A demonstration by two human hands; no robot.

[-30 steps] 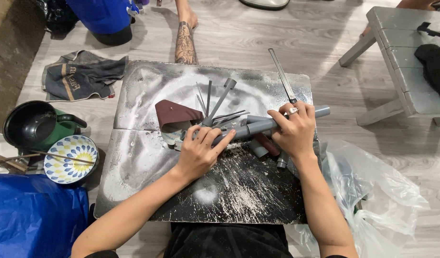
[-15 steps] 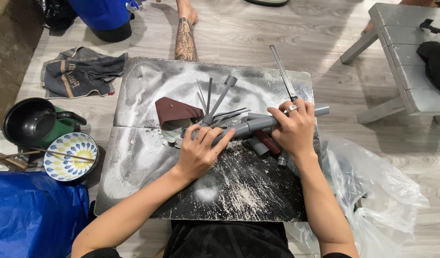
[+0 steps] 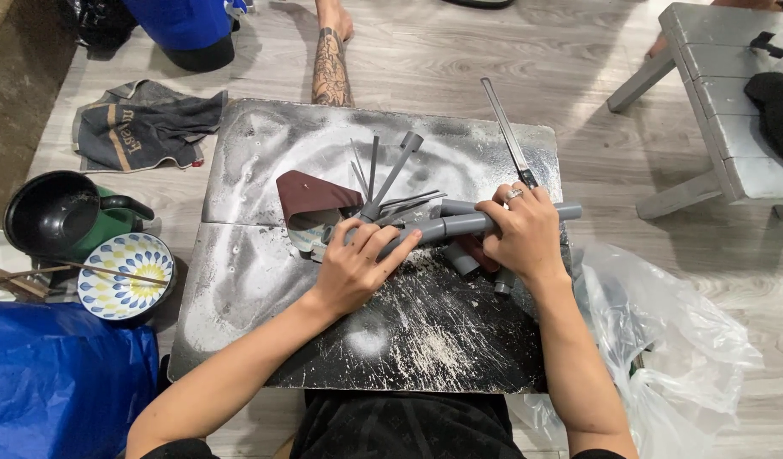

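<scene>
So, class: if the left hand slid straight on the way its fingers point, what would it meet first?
The left hand points up-right along the grey pipe; it would probably meet the right hand gripping that pipe first.

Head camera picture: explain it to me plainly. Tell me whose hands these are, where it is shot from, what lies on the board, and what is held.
There is no machine here. One camera on a person's head looks down at their own bare hands. They sit at a dusty black board on the floor. The left hand and right hand both grip a grey pipe. Thin grey rods fan out beside it, near a folded brown sheet and a long metal blade. A patterned bowl and a clear plastic bag lie beside the board.
</scene>
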